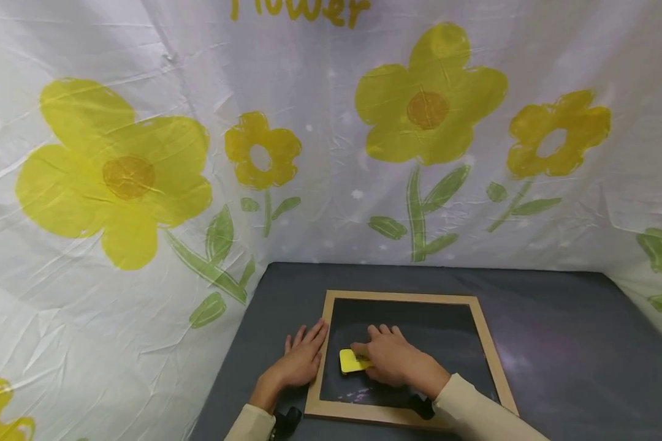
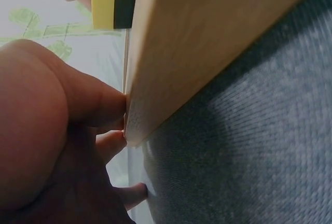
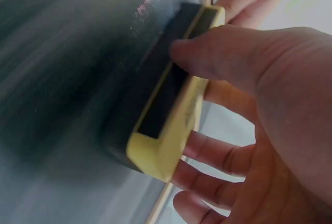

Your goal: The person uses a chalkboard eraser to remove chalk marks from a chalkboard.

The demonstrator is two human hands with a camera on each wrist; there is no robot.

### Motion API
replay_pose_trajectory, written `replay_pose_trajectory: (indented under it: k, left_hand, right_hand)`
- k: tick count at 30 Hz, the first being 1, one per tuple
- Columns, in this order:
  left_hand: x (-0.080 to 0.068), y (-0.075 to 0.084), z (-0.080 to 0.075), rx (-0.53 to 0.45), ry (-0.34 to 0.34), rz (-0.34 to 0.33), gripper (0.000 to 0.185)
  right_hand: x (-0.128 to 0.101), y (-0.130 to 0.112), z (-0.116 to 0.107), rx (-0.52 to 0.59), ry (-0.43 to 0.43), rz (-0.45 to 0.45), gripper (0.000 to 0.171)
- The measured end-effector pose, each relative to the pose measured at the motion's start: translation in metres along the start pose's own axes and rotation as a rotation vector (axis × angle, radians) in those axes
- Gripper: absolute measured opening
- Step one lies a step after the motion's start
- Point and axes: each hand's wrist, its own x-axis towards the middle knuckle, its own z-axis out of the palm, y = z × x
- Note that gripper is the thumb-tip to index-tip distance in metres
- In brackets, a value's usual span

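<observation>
At the bottom centre of the head view the right hand (image 1: 393, 361) lies on the chalkboard (image 1: 419, 343), fingers curled round a yellow eraser (image 1: 353, 361) with a dark pad; the right wrist view shows thumb on one long side and fingers on the other, pad down on the dark surface, though that view is blurred, so the exact contact is hard to judge. Faint chalk smears (image 1: 358, 395) show just below the eraser. Left of it, the left hand (image 1: 300, 361) rests flat on the grey table cover (image 1: 557, 367), its fingers spread slightly and their tips against the board's wooden frame (image 1: 315, 367) along the left edge. Farther up the frame, a wrinkled white cloth (image 1: 331, 153) printed with yellow flowers fills the upper half behind the table.
</observation>
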Motion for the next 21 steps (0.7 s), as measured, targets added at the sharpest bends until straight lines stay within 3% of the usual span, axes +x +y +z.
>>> replay_pose_trajectory:
  k: [4,11,15,21]
  left_hand:
    - [0.002,0.001,-0.001,0.017,-0.007,-0.017,0.064]
    - [0.002,0.001,-0.002,0.013,0.005,-0.003,0.064]
    - [0.002,0.000,-0.003,0.006,0.012,0.009,0.064]
    - [-0.001,-0.001,-0.002,-0.014,0.021,0.029,0.064]
  right_hand:
    - [-0.009,0.010,-0.013,0.086,0.038,-0.037,0.053]
    - [-0.026,0.037,-0.053,0.144,0.209,-0.086,0.052]
    - [-0.038,0.058,-0.084,0.138,0.255,-0.046,0.056]
    - [-0.066,0.090,-0.122,0.144,0.304,0.084,0.059]
